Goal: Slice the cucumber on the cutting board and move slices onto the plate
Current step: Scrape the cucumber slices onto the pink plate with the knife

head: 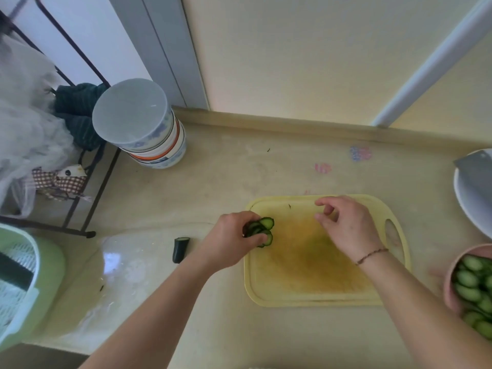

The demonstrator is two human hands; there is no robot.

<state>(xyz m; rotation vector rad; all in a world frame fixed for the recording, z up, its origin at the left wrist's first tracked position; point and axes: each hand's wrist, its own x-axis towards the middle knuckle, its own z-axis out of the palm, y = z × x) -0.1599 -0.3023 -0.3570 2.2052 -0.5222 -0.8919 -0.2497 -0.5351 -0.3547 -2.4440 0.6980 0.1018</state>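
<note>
Green cucumber slices (262, 231), a small overlapping bunch too bunched to count, sit at the left edge of the yellow plastic cutting board (314, 288). Left hand (231, 242): grip closed round the bunch, fingers curled over it. Right hand (346, 225): hovering above the board's far middle, fingers loosely bent, holding nothing; one thin bracelet (371, 255) on the wrist. One dark cucumber end piece (181, 249) lies on the beige worktop (239, 177) just left of the board. One pink bowl (452, 272) with many slices at the right edge. One white plate (468, 206) at far right, one cleaver (476, 171) resting on it. One stack of bowls (149, 129) near the cream wall (292, 54). One green basket (29, 283) at left, beside one dark metal rack (87, 182).
</note>
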